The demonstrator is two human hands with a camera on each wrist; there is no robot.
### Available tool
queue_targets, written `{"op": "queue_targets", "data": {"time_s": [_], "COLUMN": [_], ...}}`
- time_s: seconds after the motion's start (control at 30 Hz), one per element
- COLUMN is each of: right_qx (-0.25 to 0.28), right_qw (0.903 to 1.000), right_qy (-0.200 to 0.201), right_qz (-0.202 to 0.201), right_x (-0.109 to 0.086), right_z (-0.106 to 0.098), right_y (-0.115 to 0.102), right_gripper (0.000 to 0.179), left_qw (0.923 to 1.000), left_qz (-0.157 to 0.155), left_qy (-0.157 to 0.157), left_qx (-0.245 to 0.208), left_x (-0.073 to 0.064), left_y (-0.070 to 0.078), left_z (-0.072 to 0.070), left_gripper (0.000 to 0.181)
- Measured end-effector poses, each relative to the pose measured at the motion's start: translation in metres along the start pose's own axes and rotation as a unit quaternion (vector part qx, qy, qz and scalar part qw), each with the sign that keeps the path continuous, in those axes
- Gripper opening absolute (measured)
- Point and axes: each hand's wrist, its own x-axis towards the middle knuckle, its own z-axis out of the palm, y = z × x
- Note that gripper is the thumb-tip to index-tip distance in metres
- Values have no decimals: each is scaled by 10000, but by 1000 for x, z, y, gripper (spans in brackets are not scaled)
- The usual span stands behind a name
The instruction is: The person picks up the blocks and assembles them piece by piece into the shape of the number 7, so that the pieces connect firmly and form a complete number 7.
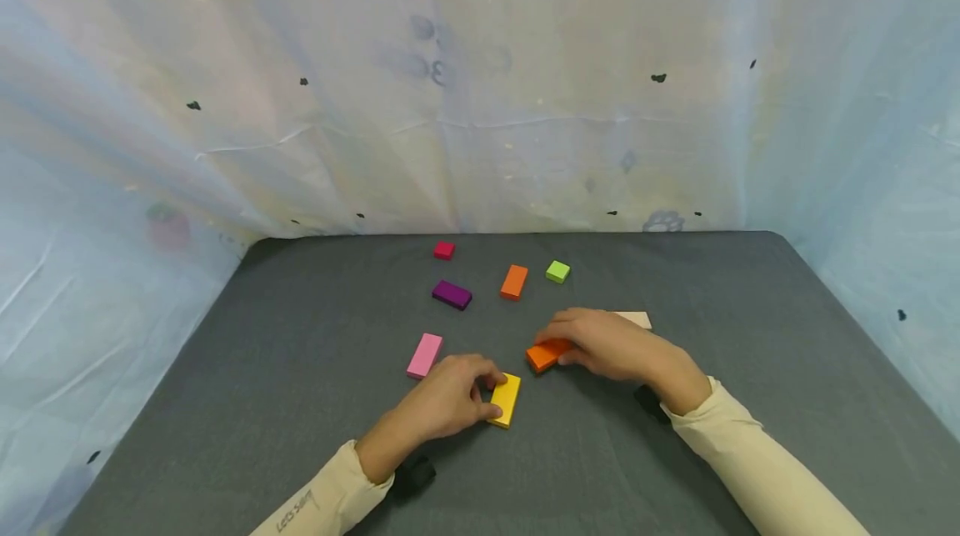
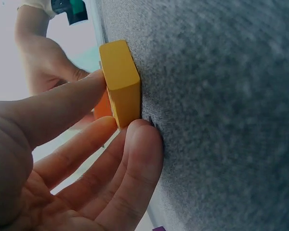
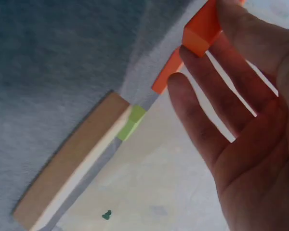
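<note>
My left hand (image 1: 450, 398) holds a yellow block (image 1: 506, 400) between thumb and fingertips, low at the grey cloth. In the left wrist view the thumb and fingers meet the sides of that yellow block (image 2: 121, 72). To the right, my right hand (image 1: 607, 343) pinches an orange block (image 1: 545, 355) by its edges, thumb on the near side. The right wrist view shows this orange block (image 3: 201, 30) between thumb and fingertips, with the other fingers spread. A pale wooden block (image 1: 634, 319) lies just behind the right hand, partly hidden by it.
On the grey table (image 1: 300, 403) lie a pink block (image 1: 425, 354) left of the hands and, farther back, a purple block (image 1: 452, 295), a red block (image 1: 444, 251), a second orange block (image 1: 514, 282) and a small green block (image 1: 558, 272). Pale sheeting (image 1: 525, 169) hangs behind.
</note>
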Motion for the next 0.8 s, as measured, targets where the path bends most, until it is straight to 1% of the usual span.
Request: {"op": "queue_targets", "data": {"time_s": [0.2,0.33,0.4,0.57,0.63,0.8], "right_qx": [11,172,361,785,873,1055], "right_qw": [9997,9993,9988,9952,9938,9913], "right_qy": [60,109,60,-107,-161,-277], "right_qz": [-219,-323,-340,-574,-663,-733], "right_x": [9,14,16,20,22,27], "right_z": [-5,-5,-5,-3,-2,-2], "right_y": [-1,1,2,5,6,5], "right_gripper": [34,34,34,32,33,33], "left_qw": [10000,10000,9999,9999,9998,9997], "left_qz": [-19,-55,-80,-88,-92,-134], "left_qy": [17,64,67,81,86,170], "left_qx": [11,-31,-66,-119,-138,-74], "left_x": [-2,-2,-2,-2,-2,-2], "left_y": [0,-1,-2,-3,-3,-3], "left_z": [0,0,0,1,1,2], "left_gripper": [30,30,30,30,30,30]}}
